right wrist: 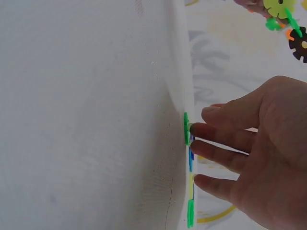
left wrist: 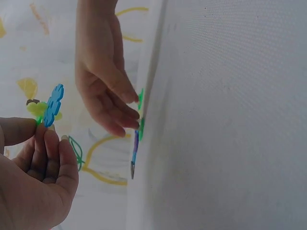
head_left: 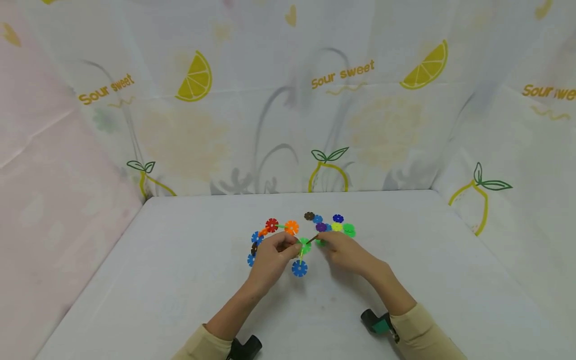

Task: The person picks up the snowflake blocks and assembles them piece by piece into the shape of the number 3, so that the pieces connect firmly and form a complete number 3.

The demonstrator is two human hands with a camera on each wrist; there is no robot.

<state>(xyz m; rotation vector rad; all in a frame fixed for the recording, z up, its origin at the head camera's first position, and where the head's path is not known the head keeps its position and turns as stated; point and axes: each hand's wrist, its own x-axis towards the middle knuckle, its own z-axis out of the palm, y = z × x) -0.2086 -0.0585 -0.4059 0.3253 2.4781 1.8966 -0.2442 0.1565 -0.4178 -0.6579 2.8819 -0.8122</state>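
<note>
Flanking one brown disc (right wrist: 298, 50): two hands (head_left: 271, 256) (head_left: 348, 251)

The left hand (head_left: 272, 256) holds up a bendy chain (head_left: 271, 222) of round, notched discs: blue, red, orange, green and yellow. A brown disc (head_left: 312, 239) (thin side showing) points toward the right hand (head_left: 348, 251). Loose discs (head_left: 337, 227), many colors, lie flat just past the right hand.

L hand (left wrist: 41, 177) pinching grn pc (left wrist: 39, 120), blue disc (left wrist: 53, 105) adj., R hand (left wrist: 101, 72) nr grn discs (left wrist: 141, 130)
</note>
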